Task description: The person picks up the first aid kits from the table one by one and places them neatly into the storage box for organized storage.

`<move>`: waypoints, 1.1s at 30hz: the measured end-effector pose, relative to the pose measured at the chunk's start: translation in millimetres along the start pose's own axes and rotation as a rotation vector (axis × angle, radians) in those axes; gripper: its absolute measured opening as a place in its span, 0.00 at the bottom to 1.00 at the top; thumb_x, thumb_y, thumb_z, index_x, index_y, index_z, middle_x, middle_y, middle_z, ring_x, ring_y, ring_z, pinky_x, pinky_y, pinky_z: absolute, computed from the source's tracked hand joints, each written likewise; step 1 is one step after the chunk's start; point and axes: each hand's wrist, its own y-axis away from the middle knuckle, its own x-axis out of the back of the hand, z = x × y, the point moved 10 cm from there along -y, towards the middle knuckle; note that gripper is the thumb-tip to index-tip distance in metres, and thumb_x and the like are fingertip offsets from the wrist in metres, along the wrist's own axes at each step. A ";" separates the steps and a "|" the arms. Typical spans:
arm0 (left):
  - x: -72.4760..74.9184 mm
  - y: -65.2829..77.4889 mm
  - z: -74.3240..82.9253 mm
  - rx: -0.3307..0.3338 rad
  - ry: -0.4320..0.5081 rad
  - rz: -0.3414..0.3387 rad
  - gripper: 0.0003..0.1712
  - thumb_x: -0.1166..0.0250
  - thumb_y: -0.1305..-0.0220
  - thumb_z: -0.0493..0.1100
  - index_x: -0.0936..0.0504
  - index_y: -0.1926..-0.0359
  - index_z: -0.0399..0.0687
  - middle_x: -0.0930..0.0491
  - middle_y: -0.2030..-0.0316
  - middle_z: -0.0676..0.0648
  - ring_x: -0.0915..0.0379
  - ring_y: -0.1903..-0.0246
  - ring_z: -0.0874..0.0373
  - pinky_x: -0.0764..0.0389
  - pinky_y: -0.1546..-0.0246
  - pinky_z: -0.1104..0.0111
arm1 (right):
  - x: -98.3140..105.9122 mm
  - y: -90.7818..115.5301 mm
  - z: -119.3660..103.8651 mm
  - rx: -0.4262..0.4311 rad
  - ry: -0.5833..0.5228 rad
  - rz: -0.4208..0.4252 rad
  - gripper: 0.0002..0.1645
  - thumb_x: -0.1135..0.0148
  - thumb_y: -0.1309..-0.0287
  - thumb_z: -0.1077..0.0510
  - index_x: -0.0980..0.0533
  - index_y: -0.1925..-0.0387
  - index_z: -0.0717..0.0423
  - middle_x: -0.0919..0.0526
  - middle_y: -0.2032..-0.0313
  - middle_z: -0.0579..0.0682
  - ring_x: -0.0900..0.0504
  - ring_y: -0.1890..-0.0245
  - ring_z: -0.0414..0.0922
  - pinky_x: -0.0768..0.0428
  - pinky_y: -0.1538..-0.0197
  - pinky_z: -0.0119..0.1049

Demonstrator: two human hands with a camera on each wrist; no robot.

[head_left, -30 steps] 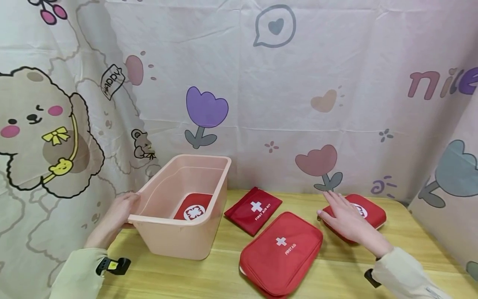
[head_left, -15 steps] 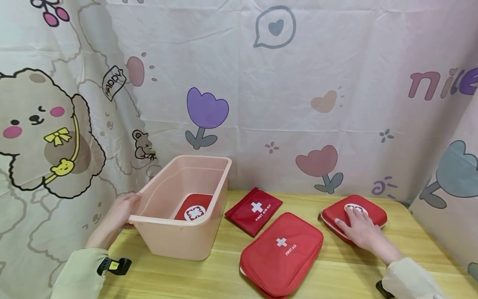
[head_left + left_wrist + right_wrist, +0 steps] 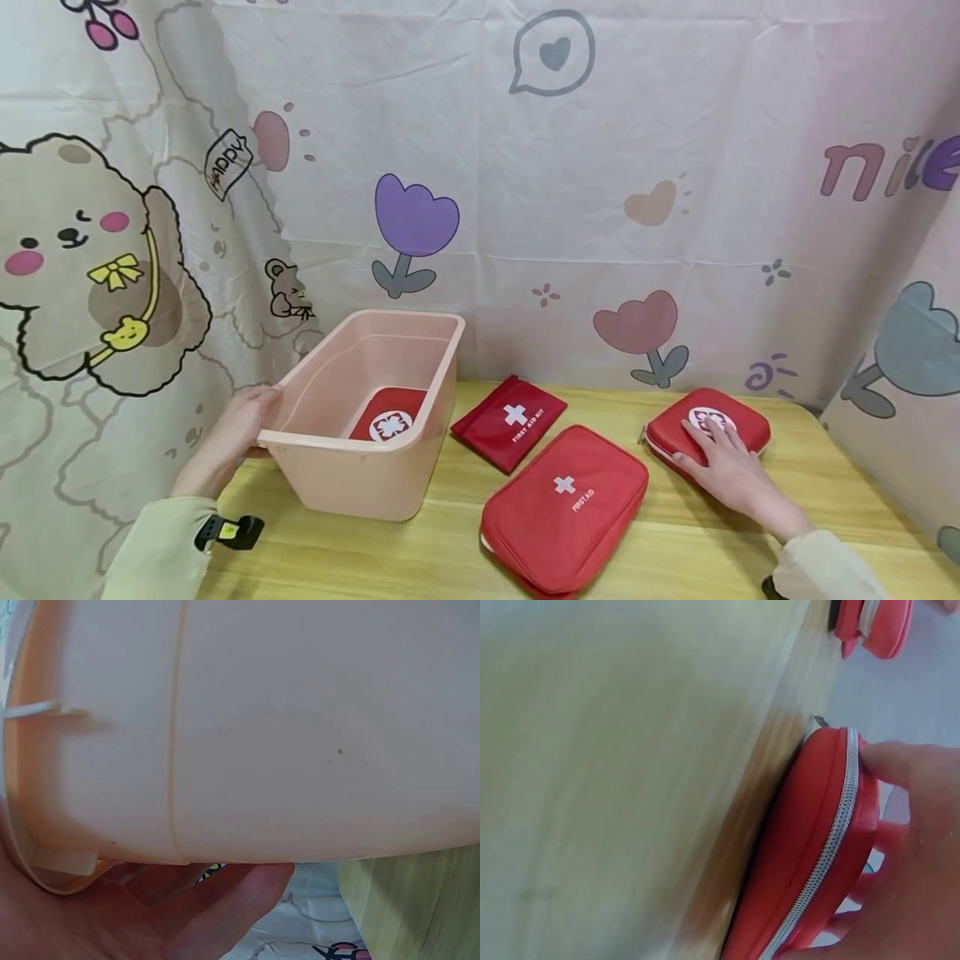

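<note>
In the head view my left hand (image 3: 243,421) grips the near left corner of a pink plastic bin (image 3: 345,475). Inside the bin lies a red case (image 3: 408,402) with a white round emblem, partly hidden by the wall. The left wrist view shows the bin's outer wall (image 3: 300,735) with fingers along its lower edge. My right hand (image 3: 731,471) rests on a red zippered first aid case (image 3: 690,417) at the right, fingers spread over its white emblem. The right wrist view shows the case's silver zipper (image 3: 821,862) and my thumb on its upper edge.
Between the bin and the right case lie a dark red first aid pouch (image 3: 510,423) and a larger red first aid bag (image 3: 566,512). Everything stands on a wooden table (image 3: 390,558). A printed curtain (image 3: 525,208) hangs behind and at both sides.
My right hand has come down from above the left part of the red case onto its top. The case has shifted slightly left. My left hand and the bin stay put.
</note>
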 end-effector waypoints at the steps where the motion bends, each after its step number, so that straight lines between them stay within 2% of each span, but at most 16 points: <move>1: 0.0 -0.3 0.0 0.001 -0.001 0.000 0.37 0.67 0.21 0.55 0.45 0.32 0.24 0.36 0.44 0.24 0.29 0.52 0.39 0.18 0.64 0.59 | 0.8 0.2 -0.6 0.012 -0.006 0.006 0.42 0.42 0.36 0.38 0.34 0.34 0.65 0.40 0.37 0.76 0.47 0.37 0.77 0.44 0.47 0.80; 11: -0.8 -1.2 -1.3 0.017 0.003 0.004 0.38 0.67 0.22 0.56 0.48 0.30 0.25 0.38 0.42 0.23 0.31 0.50 0.38 0.18 0.63 0.59 | 5.1 1.5 -0.6 0.128 -0.077 0.050 0.33 0.37 0.39 0.49 0.31 0.38 0.63 0.36 0.38 0.75 0.42 0.39 0.73 0.40 0.47 0.77; 15: -0.2 -1.9 -0.3 0.020 0.018 0.019 0.37 0.66 0.22 0.54 0.47 0.31 0.25 0.39 0.42 0.23 0.30 0.51 0.38 0.17 0.66 0.60 | 5.3 5.9 4.9 0.165 -0.134 0.039 0.33 0.36 0.39 0.49 0.31 0.37 0.60 0.37 0.36 0.72 0.42 0.37 0.71 0.39 0.47 0.76; 23: 0.4 -2.0 0.6 0.019 0.004 0.011 0.37 0.67 0.22 0.55 0.46 0.31 0.26 0.38 0.42 0.24 0.31 0.50 0.38 0.18 0.64 0.60 | 5.2 9.0 15.7 0.235 -0.251 0.001 0.32 0.37 0.38 0.51 0.33 0.35 0.54 0.41 0.33 0.70 0.42 0.37 0.69 0.35 0.50 0.75; 30: 0.7 -0.8 -0.7 0.017 -0.001 0.010 0.37 0.67 0.22 0.56 0.44 0.32 0.26 0.36 0.44 0.24 0.30 0.52 0.40 0.18 0.65 0.61 | 6.6 5.9 18.9 0.288 -0.329 -0.008 0.30 0.37 0.42 0.57 0.31 0.37 0.51 0.37 0.36 0.65 0.38 0.41 0.64 0.28 0.54 0.69; 33: 0.6 -0.9 0.0 0.020 0.010 0.011 0.37 0.66 0.22 0.56 0.47 0.30 0.26 0.38 0.42 0.24 0.31 0.50 0.38 0.18 0.65 0.61 | 10.2 5.0 18.5 0.291 -0.329 0.002 0.31 0.36 0.45 0.61 0.31 0.38 0.52 0.35 0.37 0.65 0.37 0.42 0.64 0.28 0.54 0.68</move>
